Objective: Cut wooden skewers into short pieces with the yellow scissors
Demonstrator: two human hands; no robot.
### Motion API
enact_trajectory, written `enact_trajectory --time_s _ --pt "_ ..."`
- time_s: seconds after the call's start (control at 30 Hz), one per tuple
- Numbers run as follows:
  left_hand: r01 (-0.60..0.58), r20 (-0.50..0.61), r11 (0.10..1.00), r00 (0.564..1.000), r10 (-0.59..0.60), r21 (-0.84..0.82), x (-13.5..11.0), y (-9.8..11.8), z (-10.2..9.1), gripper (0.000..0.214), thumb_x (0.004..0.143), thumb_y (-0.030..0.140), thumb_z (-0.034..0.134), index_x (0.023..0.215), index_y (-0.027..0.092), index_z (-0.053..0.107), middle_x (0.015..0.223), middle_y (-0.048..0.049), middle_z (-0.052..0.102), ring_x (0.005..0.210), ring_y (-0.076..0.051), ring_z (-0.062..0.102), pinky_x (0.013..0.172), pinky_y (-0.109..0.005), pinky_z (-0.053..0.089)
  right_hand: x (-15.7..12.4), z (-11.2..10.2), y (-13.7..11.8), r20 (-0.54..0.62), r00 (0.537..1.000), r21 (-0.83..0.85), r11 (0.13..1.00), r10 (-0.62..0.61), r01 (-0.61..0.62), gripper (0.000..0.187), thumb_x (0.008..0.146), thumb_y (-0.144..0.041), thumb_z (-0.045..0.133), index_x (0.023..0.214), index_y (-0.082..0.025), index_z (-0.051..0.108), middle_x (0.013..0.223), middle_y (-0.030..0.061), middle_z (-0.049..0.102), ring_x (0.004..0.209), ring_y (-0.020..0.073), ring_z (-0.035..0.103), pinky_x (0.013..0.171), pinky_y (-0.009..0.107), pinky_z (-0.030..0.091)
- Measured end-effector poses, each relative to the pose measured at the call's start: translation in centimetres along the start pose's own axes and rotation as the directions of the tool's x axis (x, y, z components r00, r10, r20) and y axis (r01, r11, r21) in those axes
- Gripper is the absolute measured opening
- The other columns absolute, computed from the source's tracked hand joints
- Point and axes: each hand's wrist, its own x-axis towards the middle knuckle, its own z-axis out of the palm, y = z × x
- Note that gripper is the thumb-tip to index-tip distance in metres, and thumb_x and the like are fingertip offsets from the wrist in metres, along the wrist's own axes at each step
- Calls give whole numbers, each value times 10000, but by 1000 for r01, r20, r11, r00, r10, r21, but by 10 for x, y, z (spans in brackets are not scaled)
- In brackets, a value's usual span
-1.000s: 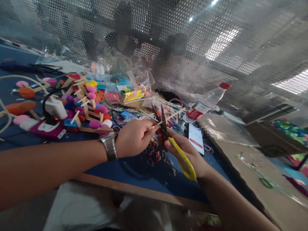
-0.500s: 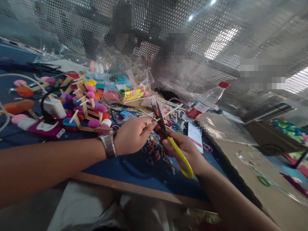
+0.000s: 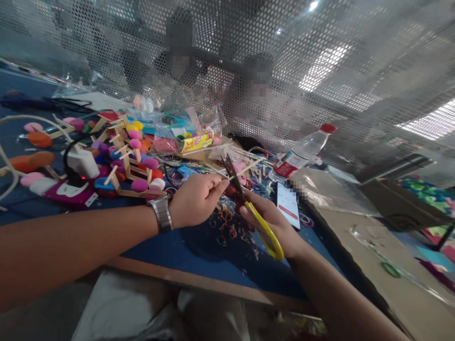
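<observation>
My left hand (image 3: 197,199), with a metal watch on the wrist, pinches a thin wooden stick (image 3: 245,169) that points up and to the right. My right hand (image 3: 272,222) grips yellow-handled scissors (image 3: 249,206); their dark blades stand apart around the stick near my left fingertips. Both hands hover over a blue table mat (image 3: 213,246) strewn with small coloured rubber bands.
A model of wooden sticks and coloured pads (image 3: 128,156) stands at the left beside a white charger (image 3: 83,163). A phone (image 3: 288,204) lies right of my hands, a plastic bottle (image 3: 302,151) behind it. Snack bags sit in the middle. People sit behind a perforated screen (image 3: 249,57).
The scissors have tilted left and their blades have come closer around the stick. Both hands have shifted slightly, the view with them.
</observation>
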Motion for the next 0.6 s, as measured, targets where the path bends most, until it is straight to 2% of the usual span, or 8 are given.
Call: enact_trajectory --time_s 0.1,0.17,0.27,0.37,0.47,0.6 --pt "12 7 1000 1000 -12 -29 -1 1 1 400 995 275 386 602 201 376 579 21 471 568 -123 427 577 -280 330 1 0 -1 -10 1000 7 1000 -26 26 520 855 -585 638 1223 -219 651 833 39 619 781 207 578 785 343 516" --pt "26 5 998 1000 -26 -57 -1 2 2 396 992 268 388 602 201 388 571 24 462 563 -122 427 576 -276 337 1 1 -2 -11 999 26 999 -30 30 514 860 -572 632 1220 -206 650 845 42 627 833 222 593 838 364 509" --pt "63 16 990 998 -62 -129 -1 4 2 392 995 273 395 611 201 429 523 39 435 527 -119 424 564 -267 355 1 3 -5 -24 1000 42 999 -7 8 526 844 -571 651 1190 -175 654 684 -7 516 715 194 542 741 343 500" --pt "106 43 970 994 -99 -217 0 3 1 370 1006 284 383 686 194 546 483 51 437 494 -123 447 560 -259 388 1 3 -6 -36 999 23 1000 0 1 511 842 -574 652 1162 -176 652 669 -28 441 641 161 462 649 310 463" --pt "123 39 959 992 -117 -255 0 2 1 362 1007 289 382 762 187 628 480 45 483 514 -133 516 585 -258 431 1 -1 -5 -46 999 6 1000 -19 20 485 862 -570 629 1173 -198 645 715 -18 449 620 146 410 603 290 430" --pt "122 28 964 993 -119 -237 0 0 1 400 1011 316 379 733 181 631 533 18 569 576 -134 581 606 -253 461 1 -6 1 -38 999 14 1000 -25 26 476 877 -564 611 1212 -227 642 802 22 516 619 147 417 541 279 404"
